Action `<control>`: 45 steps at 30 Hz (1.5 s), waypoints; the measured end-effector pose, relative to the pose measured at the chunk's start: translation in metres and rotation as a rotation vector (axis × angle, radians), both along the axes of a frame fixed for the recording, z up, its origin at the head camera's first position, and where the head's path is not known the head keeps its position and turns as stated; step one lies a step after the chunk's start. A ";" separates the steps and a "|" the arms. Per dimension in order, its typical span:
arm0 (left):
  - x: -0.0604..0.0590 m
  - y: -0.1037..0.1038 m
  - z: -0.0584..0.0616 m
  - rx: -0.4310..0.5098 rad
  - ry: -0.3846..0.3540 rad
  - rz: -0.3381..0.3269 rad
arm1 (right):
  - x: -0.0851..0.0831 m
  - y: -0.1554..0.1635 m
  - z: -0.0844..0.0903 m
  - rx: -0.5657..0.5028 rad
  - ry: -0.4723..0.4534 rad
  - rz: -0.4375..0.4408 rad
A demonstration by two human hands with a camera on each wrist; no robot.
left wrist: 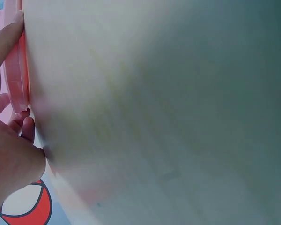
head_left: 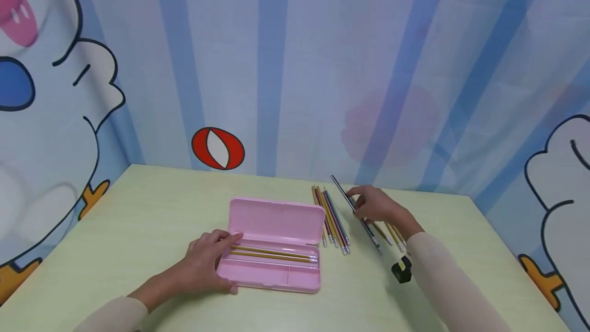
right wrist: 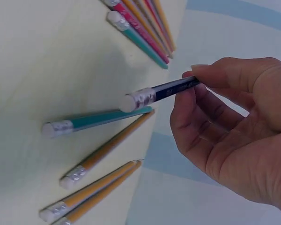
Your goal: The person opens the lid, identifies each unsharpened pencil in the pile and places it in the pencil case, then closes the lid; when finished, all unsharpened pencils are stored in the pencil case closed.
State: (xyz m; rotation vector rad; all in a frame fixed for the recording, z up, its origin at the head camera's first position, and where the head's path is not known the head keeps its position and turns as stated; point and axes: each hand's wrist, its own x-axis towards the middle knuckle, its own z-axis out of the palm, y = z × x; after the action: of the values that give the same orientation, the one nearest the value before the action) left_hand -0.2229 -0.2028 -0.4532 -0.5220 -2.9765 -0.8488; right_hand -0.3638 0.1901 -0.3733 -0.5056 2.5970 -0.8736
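Note:
An open pink pencil case [head_left: 258, 275] stands on the table, its lid [head_left: 276, 221] raised at the back. Yellow pencils [head_left: 272, 255] lie in its rear compartment. My left hand [head_left: 203, 263] holds the case's left end, thumb at the front corner and fingers at the back; in the left wrist view the thumb lies along the pink edge. Between thumb and fingertips, my right hand [head_left: 375, 205] pinches a dark pencil [right wrist: 175, 87] with a white eraser and silver ferrule. That pencil slants above the table, over a teal pencil [right wrist: 100, 119] and several yellow ones.
Right of the case lies a group of mixed-colour pencils [head_left: 333, 219], side by side. More yellow pencils [head_left: 395, 234] are under the right wrist. A small black box [head_left: 401, 270] shows by that wrist. Behind the pale table [head_left: 161, 209] hangs a striped blue printed curtain [head_left: 304, 65].

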 end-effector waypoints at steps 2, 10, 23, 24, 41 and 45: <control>0.000 -0.001 0.000 0.000 0.000 0.001 | 0.003 -0.001 0.007 -0.005 0.019 0.023; 0.000 -0.004 -0.001 -0.004 -0.005 -0.003 | 0.011 -0.008 0.029 0.028 0.139 0.083; 0.000 -0.004 0.000 -0.002 0.002 0.005 | 0.030 -0.025 0.057 -0.054 0.227 0.278; 0.000 -0.004 0.000 0.000 0.005 0.000 | 0.032 -0.026 0.059 -0.060 0.230 0.296; -0.002 0.000 -0.001 0.001 -0.017 0.010 | 0.055 -0.063 0.057 -0.006 0.170 0.444; -0.001 0.000 -0.001 -0.002 -0.024 0.011 | 0.059 -0.074 0.051 0.038 0.158 0.467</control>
State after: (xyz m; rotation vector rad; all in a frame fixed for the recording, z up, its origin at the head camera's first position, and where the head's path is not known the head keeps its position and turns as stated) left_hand -0.2244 -0.2027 -0.4538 -0.4993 -2.9988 -0.8575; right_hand -0.3044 0.1158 -0.3228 -1.1506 2.4604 -0.6441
